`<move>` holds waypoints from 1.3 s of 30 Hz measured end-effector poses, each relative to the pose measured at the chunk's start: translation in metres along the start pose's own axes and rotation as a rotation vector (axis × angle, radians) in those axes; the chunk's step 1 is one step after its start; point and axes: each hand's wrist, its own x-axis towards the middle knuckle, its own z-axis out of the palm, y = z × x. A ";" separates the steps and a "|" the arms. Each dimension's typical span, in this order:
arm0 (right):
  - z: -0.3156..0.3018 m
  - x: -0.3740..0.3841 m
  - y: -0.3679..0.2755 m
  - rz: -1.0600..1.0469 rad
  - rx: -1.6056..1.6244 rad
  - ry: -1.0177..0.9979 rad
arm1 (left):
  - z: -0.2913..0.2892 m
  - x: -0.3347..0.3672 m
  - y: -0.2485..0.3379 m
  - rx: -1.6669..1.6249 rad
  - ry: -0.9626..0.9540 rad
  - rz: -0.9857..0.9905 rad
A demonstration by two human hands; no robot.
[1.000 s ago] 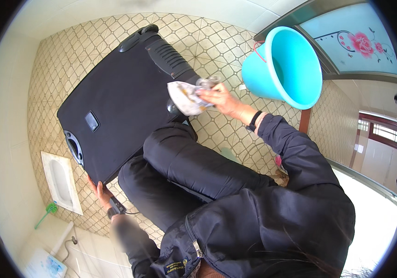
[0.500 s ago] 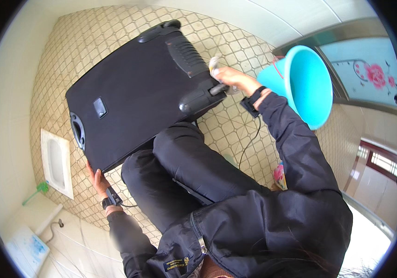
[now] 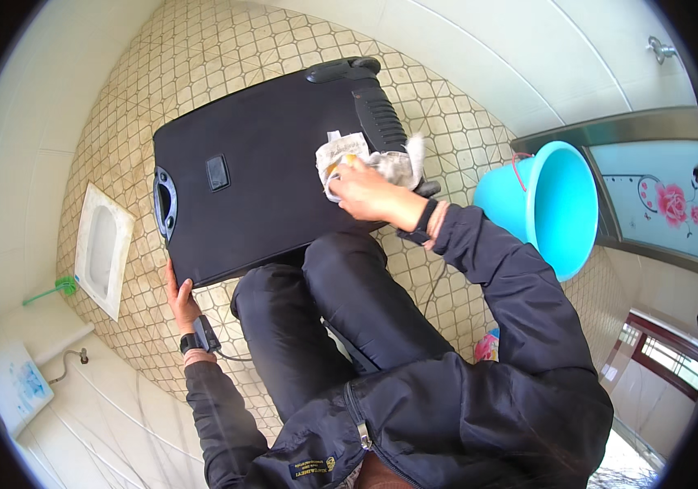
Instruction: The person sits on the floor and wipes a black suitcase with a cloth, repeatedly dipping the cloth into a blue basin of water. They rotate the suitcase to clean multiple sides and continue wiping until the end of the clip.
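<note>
Fingers of your right hand (image 3: 367, 194) clasp a cloth (image 3: 398, 167) on the suitcase (image 3: 275, 155); your left hand (image 3: 182, 308), partly hidden, touches its corner, closure indeterminable.

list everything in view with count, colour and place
Suitcase: 1, black, flat on the floor
Cloth: 1, whitish with yellow, on the suitcase's right end
Bucket: 1, light blue, right
Squat toilet: 1, white, left
Brush-like tool: 1, green, left
Cistern: 1, white and blue, lower left
Wall fitting: 1, silver, upper right
Floral panel: 1, light blue and pink, right
Patterned item: 1, pink, partly hidden, by the right sleeve
Tiled floor: 1, cream, throughout
Jacket: 1, black, lower centre
Trousers: 1 pair, black, centre
Left hand: 1, bare, at the suitcase's lower left corner
Right hand: 1, bare, holding the cloth
</note>
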 end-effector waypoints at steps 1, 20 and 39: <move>-0.004 -0.005 0.010 0.040 0.030 0.010 | 0.001 0.000 0.001 0.008 -0.001 0.006; -0.002 0.143 0.209 0.721 0.146 0.161 | 0.027 -0.008 0.024 0.039 0.086 -0.097; -0.001 0.158 0.046 0.242 -0.086 -0.183 | 0.024 -0.011 0.039 0.079 -0.025 0.005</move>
